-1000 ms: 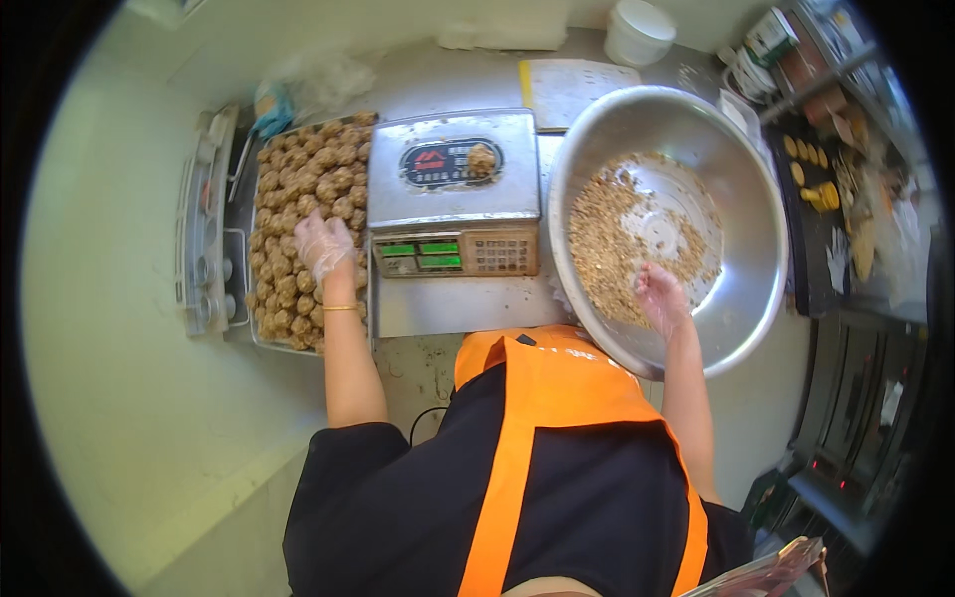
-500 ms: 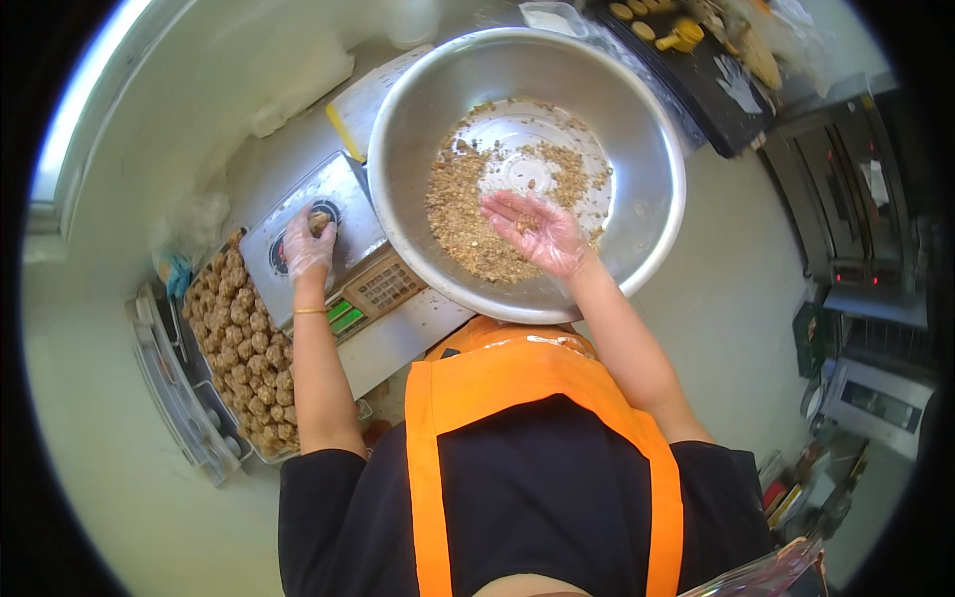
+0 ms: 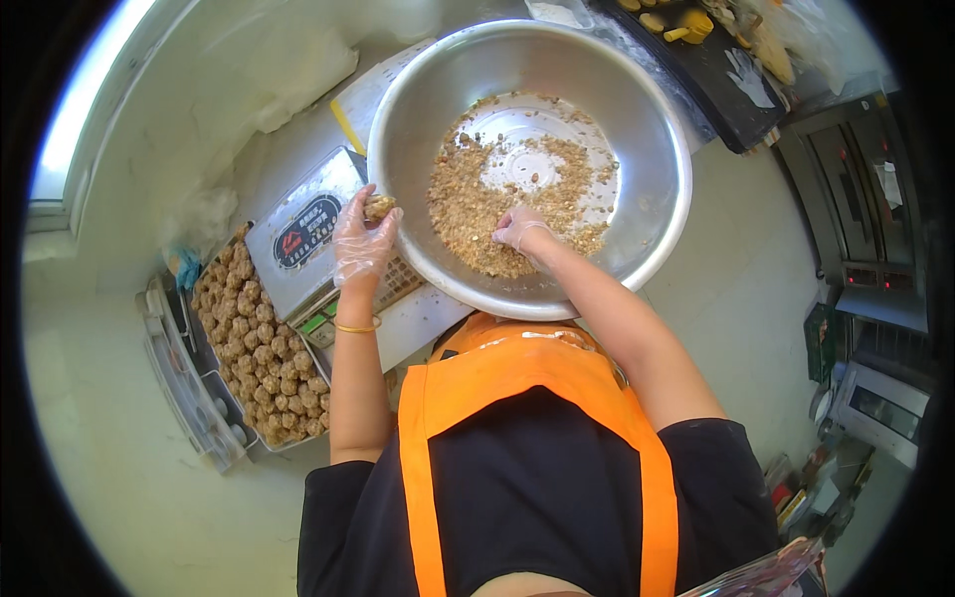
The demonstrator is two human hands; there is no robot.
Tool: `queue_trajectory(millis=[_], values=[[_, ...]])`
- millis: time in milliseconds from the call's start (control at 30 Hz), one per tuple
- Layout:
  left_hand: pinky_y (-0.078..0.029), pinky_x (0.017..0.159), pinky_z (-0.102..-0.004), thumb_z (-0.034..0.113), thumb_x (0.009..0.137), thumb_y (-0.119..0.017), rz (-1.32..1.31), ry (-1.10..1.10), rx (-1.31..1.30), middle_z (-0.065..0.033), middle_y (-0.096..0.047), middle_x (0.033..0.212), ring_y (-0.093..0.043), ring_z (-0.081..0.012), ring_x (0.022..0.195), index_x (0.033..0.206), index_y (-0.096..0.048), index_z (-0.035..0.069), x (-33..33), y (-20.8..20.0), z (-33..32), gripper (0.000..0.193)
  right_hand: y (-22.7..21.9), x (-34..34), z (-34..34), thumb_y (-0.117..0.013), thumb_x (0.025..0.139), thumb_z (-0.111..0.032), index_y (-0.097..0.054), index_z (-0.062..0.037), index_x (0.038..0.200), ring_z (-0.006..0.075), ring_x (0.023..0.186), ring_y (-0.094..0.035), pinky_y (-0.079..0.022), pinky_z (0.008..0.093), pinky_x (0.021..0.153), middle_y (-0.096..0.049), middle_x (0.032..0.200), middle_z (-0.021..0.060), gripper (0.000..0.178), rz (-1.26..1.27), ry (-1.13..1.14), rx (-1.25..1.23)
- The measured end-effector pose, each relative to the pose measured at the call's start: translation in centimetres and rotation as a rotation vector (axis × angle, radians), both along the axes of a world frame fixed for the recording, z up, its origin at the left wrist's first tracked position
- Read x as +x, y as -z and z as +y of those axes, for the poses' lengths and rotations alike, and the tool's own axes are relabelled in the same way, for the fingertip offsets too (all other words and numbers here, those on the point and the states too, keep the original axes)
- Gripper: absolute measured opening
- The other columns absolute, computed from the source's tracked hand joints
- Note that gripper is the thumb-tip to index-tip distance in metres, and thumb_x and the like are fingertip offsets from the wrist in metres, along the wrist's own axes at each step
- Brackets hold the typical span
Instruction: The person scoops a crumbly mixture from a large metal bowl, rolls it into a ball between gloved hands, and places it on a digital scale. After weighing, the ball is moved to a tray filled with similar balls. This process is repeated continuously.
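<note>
Between the gloved fingers of my left hand (image 3: 364, 239) is a nutty ball (image 3: 378, 207), held up at the left rim of a big steel bowl (image 3: 652, 234). A digital scale (image 3: 288, 261) lies just left of that hand, its plate bare. Inside the bowl, my gloved right hand (image 3: 523, 231) has its fingers curled together over the loose, crumbly nut mixture (image 3: 468, 219). Whatever those fingers hold, if anything, is hidden. Both gloves are clear plastic.
Left of the scale stands a tray heaped with similar balls (image 3: 264, 353), a clear plastic lid (image 3: 184, 388) beside it. A dark tray (image 3: 711, 90) with a yellow scoop (image 3: 693, 27) and a white glove (image 3: 748, 78) is at the far right. Ovens (image 3: 865, 199) line the right wall.
My left hand has lifted the ball off the scale and brought it right to the bowl's rim. My right hand has turned over from palm-up and closed its fingers over the mixture.
</note>
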State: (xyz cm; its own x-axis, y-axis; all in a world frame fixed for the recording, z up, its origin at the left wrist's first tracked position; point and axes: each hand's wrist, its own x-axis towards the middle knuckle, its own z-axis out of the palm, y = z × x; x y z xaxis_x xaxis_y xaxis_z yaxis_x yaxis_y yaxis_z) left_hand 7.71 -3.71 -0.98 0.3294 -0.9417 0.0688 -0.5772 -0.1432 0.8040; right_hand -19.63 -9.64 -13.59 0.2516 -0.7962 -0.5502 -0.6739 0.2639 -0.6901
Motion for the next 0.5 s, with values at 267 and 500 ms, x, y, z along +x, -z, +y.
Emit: queue_trajectory(millis=[267, 500], values=[[-0.058, 0.091, -0.0301, 0.012, 0.09, -0.077, 0.149, 0.111, 0.054, -0.0067, -0.069, 0.114, -0.068, -0.0137, 0.101, 0.136, -0.061, 0.009, -4.5, -3.0, 1.0, 0.049, -3.0, -3.6, -1.4, -0.064, 0.096, -0.018, -0.06, -0.0099, 0.091, 0.0131, 0.065, -0.057, -0.045, 0.0247, 0.055, -0.056, 0.073, 0.0018, 0.011, -1.087, 0.56, 0.906], [-0.059, 0.086, -0.0335, 0.009, 0.085, -0.08, -0.079, 0.513, -0.206, -0.0129, -0.068, 0.112, -0.069, -0.0231, 0.1, 0.135, -0.061, 0.01, -11.2, -4.9, -1.0, 0.053, -7.7, -2.6, 0.6, -0.054, 0.107, -0.023, -0.063, 0.0001, 0.118, 0.0256, 0.095, -0.071, -0.063, 0.0325, 0.08, -0.066, 0.106, 0.0157, 0.027, -1.402, 0.708, 0.816]])
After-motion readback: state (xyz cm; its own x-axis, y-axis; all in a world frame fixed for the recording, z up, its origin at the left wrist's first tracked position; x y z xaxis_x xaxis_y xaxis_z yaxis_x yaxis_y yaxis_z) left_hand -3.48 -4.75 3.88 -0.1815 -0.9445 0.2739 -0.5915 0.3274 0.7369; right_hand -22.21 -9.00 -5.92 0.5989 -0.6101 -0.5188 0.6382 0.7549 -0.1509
